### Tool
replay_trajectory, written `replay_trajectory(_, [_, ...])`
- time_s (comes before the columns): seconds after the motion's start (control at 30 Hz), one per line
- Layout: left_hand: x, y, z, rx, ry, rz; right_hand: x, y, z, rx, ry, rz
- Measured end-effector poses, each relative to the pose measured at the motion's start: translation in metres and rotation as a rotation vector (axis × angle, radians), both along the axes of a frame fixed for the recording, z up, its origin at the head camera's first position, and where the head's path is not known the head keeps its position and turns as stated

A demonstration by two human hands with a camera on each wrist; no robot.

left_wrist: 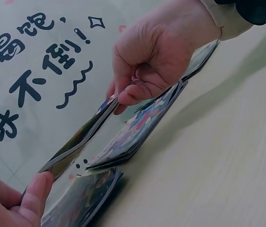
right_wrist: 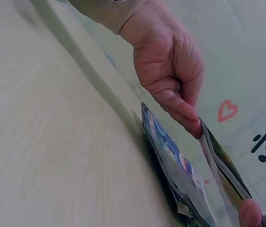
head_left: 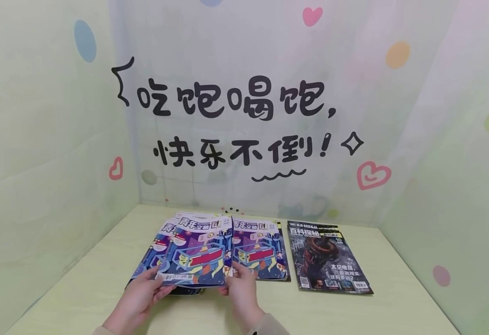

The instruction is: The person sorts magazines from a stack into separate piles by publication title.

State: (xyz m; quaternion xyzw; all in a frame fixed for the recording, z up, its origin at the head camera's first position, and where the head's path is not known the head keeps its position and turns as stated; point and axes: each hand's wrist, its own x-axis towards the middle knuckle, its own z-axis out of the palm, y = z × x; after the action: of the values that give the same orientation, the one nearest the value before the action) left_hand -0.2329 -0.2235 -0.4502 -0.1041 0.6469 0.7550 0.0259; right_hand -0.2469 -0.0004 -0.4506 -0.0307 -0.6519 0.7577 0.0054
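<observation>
Both hands hold a purple-and-blue magazine (head_left: 202, 256) by its lower corners, raised above the table and tilted. My left hand (head_left: 141, 295) pinches the left corner between thumb and fingers. My right hand (head_left: 244, 288) pinches the right corner. In the left wrist view the magazine (left_wrist: 83, 137) bows between the two hands, its page edges showing. Under and to the left of it lies a pile of magazines (head_left: 150, 256) with the same cover, partly hidden. A second pile (head_left: 265, 253) with that cover lies just right of the held magazine.
Farther right on the pale wooden table (head_left: 399, 298) lies a pile of dark-covered magazines (head_left: 328, 263), slightly fanned at the top. Behind the table stands a pale wall (head_left: 244, 60) with large black lettering. Side walls (head_left: 39, 153) enclose the table.
</observation>
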Motion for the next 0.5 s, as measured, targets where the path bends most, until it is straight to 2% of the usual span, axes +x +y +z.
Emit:
replay_trajectory(0.2, [0.003, -0.021, -0.001, -0.023, -0.050, 0.013, 0.000, -0.019, -0.002, -0.009, -0.019, 0.034])
replay_trajectory(0.37, [0.005, -0.037, -0.005, -0.005, -0.045, 0.008, -0.001, -0.032, -0.007, -0.017, -0.015, 0.074])
replay_trajectory(0.5, [0.004, -0.045, -0.009, -0.001, -0.045, 0.004, 0.000, -0.037, -0.010, 0.017, -0.025, 0.099])
